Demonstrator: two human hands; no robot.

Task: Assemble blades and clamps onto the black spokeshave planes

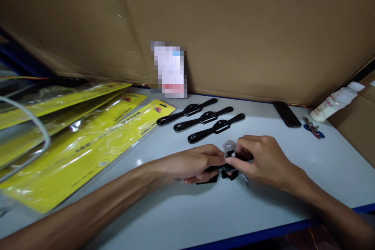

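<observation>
Both hands pinch one black spokeshave over the surface [181, 211].
Left hand [193, 164] grips its handle, right hand [260, 160] its middle with the blade [229, 147]; long axis runs between them.

Both bare forearms are stretched forward and inward from the lower corners of the view, so that the hands are brought together at the middle. The left hand [195, 164] is held palm down, its fingers curled and its fingertips pinched towards the right. The right hand [260, 160] is arched, knuckles raised, its thumb and forefinger closed against the left fingertips.
</observation>
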